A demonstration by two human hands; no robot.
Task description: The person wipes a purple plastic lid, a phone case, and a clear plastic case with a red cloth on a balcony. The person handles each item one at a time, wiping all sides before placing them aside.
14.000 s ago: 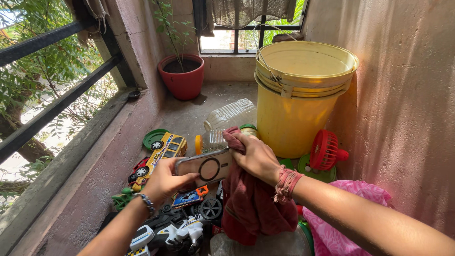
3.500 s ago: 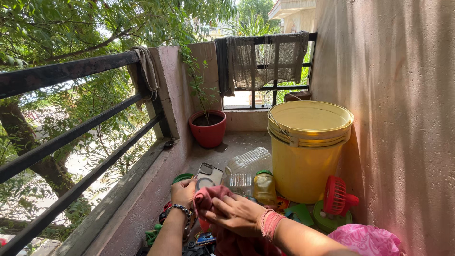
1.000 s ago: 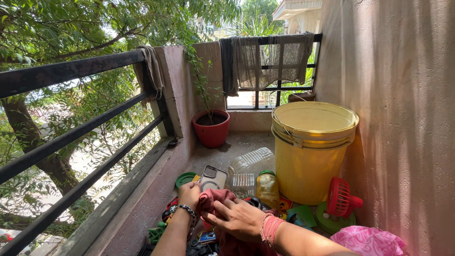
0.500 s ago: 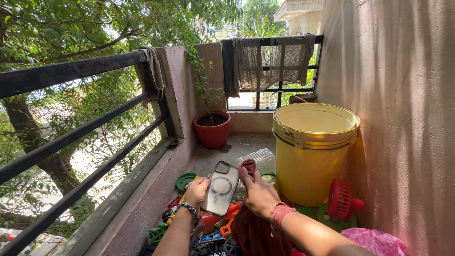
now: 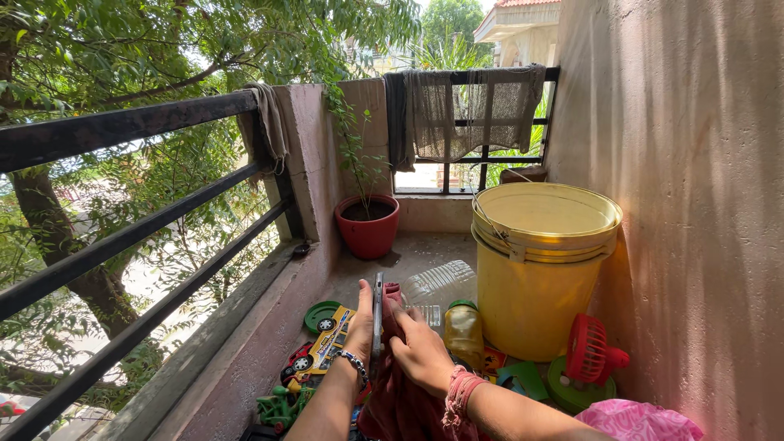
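While a yellow bucket (image 5: 535, 278), a red fan (image 5: 590, 349), bottles (image 5: 462, 331) and toy cars (image 5: 317, 353) are crowding the balcony floor, a phone (image 5: 377, 314) is being held upright, edge-on, in the left hand (image 5: 360, 327), its grip clamped on it. A dark red cloth (image 5: 398, 392) is being pressed against it by the right hand (image 5: 422, 353), its grip closed on the cloth.

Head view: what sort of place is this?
Most likely a small home balcony used for storage: a dark metal railing facing trees, a red plant pot, a lidded yellow bucket and scattered toys.
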